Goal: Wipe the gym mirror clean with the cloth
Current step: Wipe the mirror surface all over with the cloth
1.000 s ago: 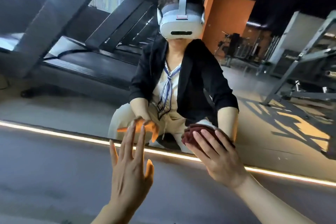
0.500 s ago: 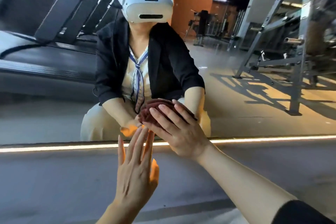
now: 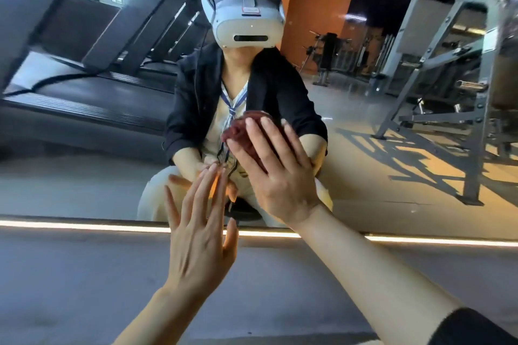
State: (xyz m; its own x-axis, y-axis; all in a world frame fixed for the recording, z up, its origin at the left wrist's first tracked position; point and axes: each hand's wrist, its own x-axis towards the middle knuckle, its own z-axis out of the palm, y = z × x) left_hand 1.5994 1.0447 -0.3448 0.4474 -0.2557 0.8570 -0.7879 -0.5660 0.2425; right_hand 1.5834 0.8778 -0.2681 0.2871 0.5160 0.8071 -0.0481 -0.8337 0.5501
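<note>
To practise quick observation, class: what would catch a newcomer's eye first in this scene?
Centre frame, the right hand presses a dark red cloth flat against the gym mirror. Beside it, lower left, the left hand is spread open. A glowing light strip runs along the mirror's bottom edge.

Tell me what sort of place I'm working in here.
Most likely a gym: the mirror reflects a treadmill, a steel weight rack and more machines further back. The right hand presses a dark red cloth against the glass.

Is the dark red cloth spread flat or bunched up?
Bunched up: the cloth shows as a crumpled wad under the right hand, whose straight fingers press it to the mirror.
</note>
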